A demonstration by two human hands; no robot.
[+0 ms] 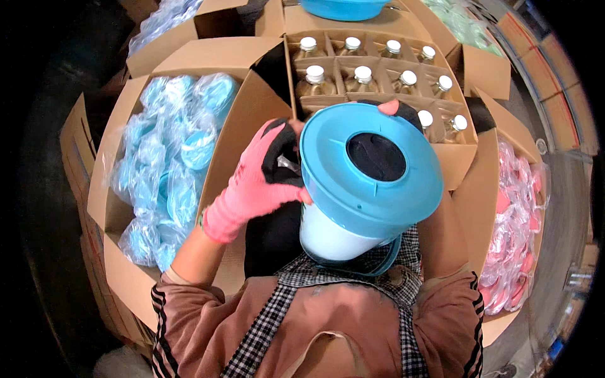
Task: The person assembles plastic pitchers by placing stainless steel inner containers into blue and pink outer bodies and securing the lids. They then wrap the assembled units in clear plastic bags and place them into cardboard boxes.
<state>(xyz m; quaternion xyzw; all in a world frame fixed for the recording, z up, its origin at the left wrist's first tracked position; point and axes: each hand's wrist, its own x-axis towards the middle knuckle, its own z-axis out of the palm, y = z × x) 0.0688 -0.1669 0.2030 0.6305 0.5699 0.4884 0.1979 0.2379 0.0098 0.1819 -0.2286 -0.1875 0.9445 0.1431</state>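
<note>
A white bucket [337, 242] with a wide blue lid [328, 170] is held in front of my chest, tilted so the lid faces up. The lid has a dark round centre [376, 157]. A blue carry handle [391, 258] hangs below it. My left hand [255, 179], in a pink glove with black fingers, curls at the lid's left rim with the thumb against it; a bit of clear plastic shows between its fingers. My right hand [403, 112] grips the far right rim, mostly hidden behind the lid; a pink fingertip and black glove show there.
Ahead stands a divided carton [378, 58] of white-capped bottles, a blue basin [343, 7] beyond it. An open carton at left [176, 57] holds bagged blue items [170, 164]. Another at right holds bagged pink items [513, 233]. Farther back are bagged purple and green items.
</note>
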